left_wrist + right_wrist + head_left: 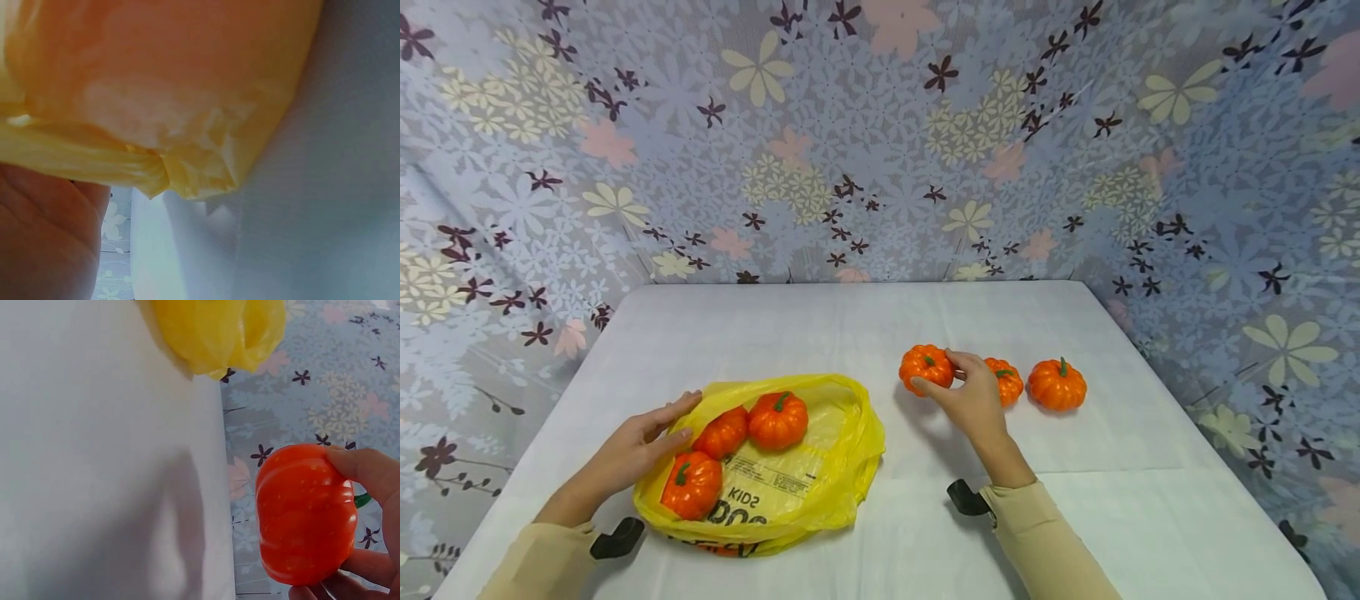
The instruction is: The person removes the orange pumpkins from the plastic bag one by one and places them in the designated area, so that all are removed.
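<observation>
My right hand (pixel 976 402) holds a small orange pumpkin (pixel 927 369) between thumb and fingers, raised over the table. The right wrist view shows the same pumpkin (pixel 306 515) with its green stem toward the palm. On the left lies a yellow plastic bag (pixel 842 492), its mouth spread wide. Inside it several orange pumpkins show, one (pixel 778 420) at the back and another (pixel 692 485) near the front. My left hand (pixel 636 446) rests at the bag's left rim, thumb over the edge. In the left wrist view, the bag (pixel 206 150) covers most of that hand's fingers.
Two more pumpkins stand right of my right hand: one (pixel 1006 382) partly behind it, the other (pixel 1057 385) farther right. A white cloth (pixel 940 317) covers the table. Flower-patterned fabric (pixel 880 167) hangs behind and along both sides.
</observation>
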Motion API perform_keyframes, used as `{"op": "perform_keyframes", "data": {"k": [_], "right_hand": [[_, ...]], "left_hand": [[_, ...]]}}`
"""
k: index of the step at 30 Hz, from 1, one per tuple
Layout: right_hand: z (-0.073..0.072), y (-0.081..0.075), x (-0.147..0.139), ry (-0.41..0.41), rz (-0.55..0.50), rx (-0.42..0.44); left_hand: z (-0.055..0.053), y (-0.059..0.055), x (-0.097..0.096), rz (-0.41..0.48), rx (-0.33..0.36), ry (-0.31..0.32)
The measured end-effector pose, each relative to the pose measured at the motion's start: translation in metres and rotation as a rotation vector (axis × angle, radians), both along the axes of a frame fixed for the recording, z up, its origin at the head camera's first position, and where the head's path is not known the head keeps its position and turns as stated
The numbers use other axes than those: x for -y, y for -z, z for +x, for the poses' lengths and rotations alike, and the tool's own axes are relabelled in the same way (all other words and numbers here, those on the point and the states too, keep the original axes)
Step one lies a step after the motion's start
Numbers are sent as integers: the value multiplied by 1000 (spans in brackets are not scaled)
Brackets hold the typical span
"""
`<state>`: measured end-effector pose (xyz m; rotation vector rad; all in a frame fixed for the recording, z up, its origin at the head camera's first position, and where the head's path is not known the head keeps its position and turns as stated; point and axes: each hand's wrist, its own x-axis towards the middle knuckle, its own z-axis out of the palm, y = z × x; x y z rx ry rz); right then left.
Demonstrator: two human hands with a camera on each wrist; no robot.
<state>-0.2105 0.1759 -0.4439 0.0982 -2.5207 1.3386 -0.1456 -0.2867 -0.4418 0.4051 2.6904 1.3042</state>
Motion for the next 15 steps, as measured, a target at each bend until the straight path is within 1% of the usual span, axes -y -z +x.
{"op": "perform_keyframes", "data": {"k": [4,7,12,15], "right_hand": [[-1,4,-1,12,36,2],[-2,5,-1,12,83,-1],[-4,7,-1,9,162,28],[-5,8,-1,8,184,40]], "left_hand": [[0,0,0,5,4,-3],[1,0,0,9,10,-5],[1,0,0,10,7,-2],[1,0,0,6,-4,2]]}}
